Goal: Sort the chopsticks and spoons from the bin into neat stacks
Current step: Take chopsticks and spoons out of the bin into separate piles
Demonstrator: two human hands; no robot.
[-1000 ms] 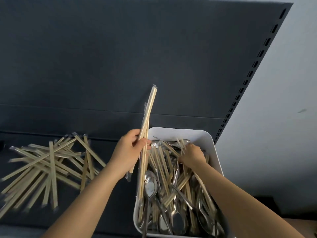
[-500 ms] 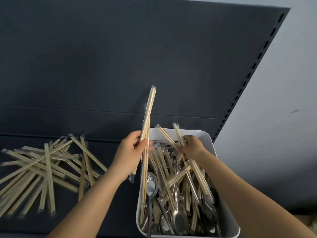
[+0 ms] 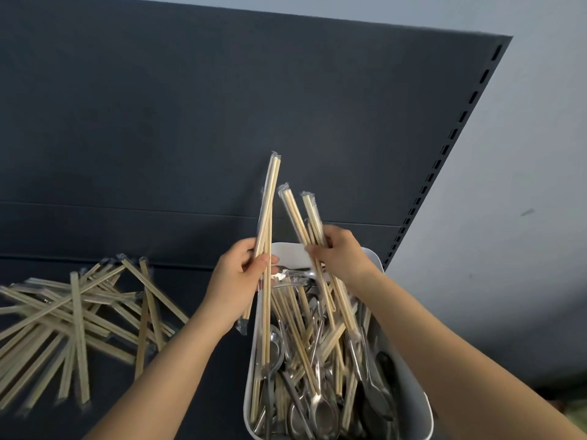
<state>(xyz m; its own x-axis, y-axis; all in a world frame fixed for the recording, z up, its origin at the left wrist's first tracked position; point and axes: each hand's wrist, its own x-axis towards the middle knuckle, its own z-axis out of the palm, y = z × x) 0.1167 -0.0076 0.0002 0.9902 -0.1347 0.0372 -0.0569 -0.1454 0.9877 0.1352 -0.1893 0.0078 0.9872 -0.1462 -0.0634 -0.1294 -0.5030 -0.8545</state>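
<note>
Since half a second ago the right hand has risen from the far end of the bin. It now lifts its two wrapped pairs of chopsticks clear above the far rim, closer to the left hand. A second ago that hand was down among the bin's contents. The left hand keeps its bundle of chopsticks much where it was.

The left fingers curl round the bundle, with the thumb pressed across its front. The bundle's long axis runs nearly straight away from the person. Its far ends point at the dark back panel and lean slightly right. One pair's near end reaches down along the bin's left wall.

The right fingers curl round the two pairs and pinch them at about the middle. These pairs slant, their far ends pointing up and left toward the bundle's top. Their near ends trail down and right over the bin's contents.

The bin stands at the right end of the shelf. It holds a tangle of more chopsticks and metal spoons, most lying roughly lengthwise.

On the shelf's left part lies a criss-crossed pile of wrapped chopsticks, well apart from the bin.
</note>
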